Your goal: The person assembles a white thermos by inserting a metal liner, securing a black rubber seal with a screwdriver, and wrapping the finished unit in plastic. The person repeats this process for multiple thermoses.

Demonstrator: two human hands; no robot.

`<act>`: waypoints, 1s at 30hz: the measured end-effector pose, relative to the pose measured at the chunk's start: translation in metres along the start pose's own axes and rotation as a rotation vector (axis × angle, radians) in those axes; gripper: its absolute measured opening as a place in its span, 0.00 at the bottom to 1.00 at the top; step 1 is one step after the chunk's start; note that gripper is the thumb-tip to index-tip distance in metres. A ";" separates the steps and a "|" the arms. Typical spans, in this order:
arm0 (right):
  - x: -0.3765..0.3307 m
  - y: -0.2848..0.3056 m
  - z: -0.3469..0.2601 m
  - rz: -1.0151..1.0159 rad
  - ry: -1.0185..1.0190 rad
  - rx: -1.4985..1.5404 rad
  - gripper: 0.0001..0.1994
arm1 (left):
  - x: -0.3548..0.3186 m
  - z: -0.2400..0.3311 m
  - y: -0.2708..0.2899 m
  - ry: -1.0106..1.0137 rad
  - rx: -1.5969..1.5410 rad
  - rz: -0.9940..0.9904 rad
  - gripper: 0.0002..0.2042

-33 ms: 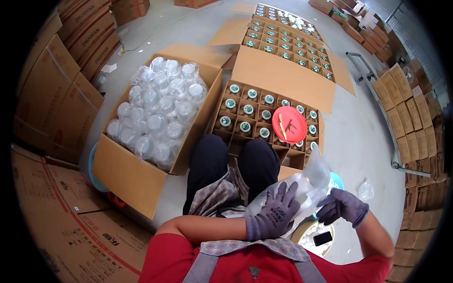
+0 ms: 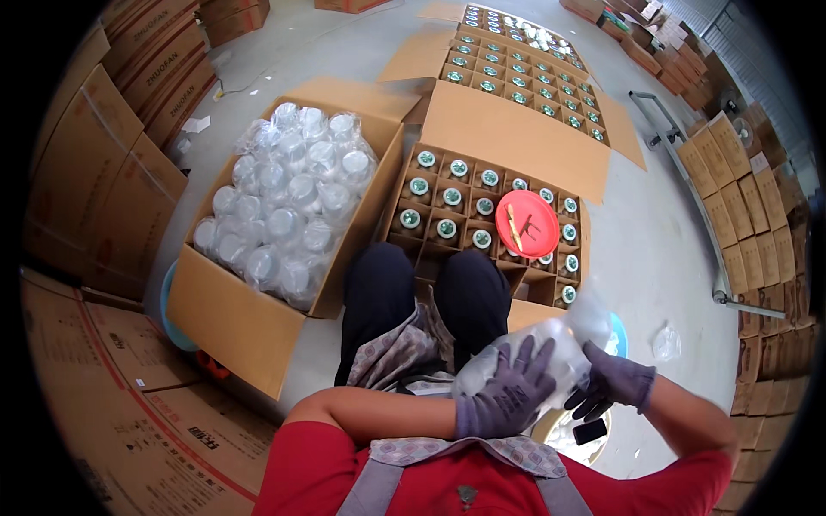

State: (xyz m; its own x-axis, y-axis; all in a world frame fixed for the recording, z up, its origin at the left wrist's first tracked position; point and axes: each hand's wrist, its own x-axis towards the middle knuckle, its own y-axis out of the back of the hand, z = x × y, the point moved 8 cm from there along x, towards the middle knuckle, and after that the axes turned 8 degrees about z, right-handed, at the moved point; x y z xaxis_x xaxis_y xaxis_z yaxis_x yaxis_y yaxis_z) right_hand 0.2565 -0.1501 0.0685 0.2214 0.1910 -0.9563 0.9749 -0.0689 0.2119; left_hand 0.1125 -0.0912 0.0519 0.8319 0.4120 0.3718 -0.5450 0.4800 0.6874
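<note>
A crumpled clear plastic bag point(image 2: 551, 344) lies across my lap, bulging around a rounded shape, apparently a jar, that I cannot make out well. My left hand point(image 2: 512, 391), in a grey-purple glove, rests flat on the bag with its fingers spread. At the bag's right end is my right hand point(image 2: 618, 380), gloved alike, its thumb apart from its partly bent fingers. Where those fingers meet the plastic is hard to see. Just below it a dark phone point(image 2: 590, 432) lies over a round tub point(image 2: 602, 451) of white pieces.
To the left, an open carton point(image 2: 237, 335) holds plastic-wrapped clear jars point(image 2: 284, 225). Ahead, a divided carton point(image 2: 430, 176) holds green-and-white-capped bottles, with a red plate point(image 2: 538, 219) on top. Another such carton point(image 2: 508, 125) stands beyond. A metal trolley point(image 2: 688, 172) and stacked boxes point(image 2: 731, 189) are at right.
My right hand has turned, its thumb now pointing up and its fingers lower beside the bag. The bag's raised end has sunk, and my left hand has shifted slightly right.
</note>
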 end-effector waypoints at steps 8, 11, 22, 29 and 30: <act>0.033 0.011 0.036 0.005 -0.371 0.133 0.26 | -0.006 0.004 -0.012 -0.231 -0.031 0.072 0.21; 0.043 0.005 0.049 -0.276 -0.447 0.379 0.22 | -0.007 0.001 -0.016 -0.347 0.003 0.106 0.26; 0.082 0.015 -0.154 0.079 0.415 0.525 0.09 | -0.068 -0.178 0.062 0.503 -0.982 0.237 0.33; 0.150 -0.099 -0.466 0.189 0.952 0.315 0.20 | -0.096 -0.327 0.160 0.672 -0.818 0.760 0.23; 0.182 -0.111 -0.501 0.227 0.978 0.304 0.21 | -0.101 -0.343 0.165 0.764 -0.921 0.790 0.23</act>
State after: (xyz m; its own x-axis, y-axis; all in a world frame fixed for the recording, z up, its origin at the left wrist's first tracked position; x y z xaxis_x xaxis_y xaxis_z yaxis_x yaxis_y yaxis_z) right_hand 0.2013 0.3828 -0.0277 0.4547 0.8416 -0.2914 0.8903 -0.4196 0.1771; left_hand -0.0971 0.2119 -0.0865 0.1864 0.9686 -0.1647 -0.9480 0.1332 -0.2891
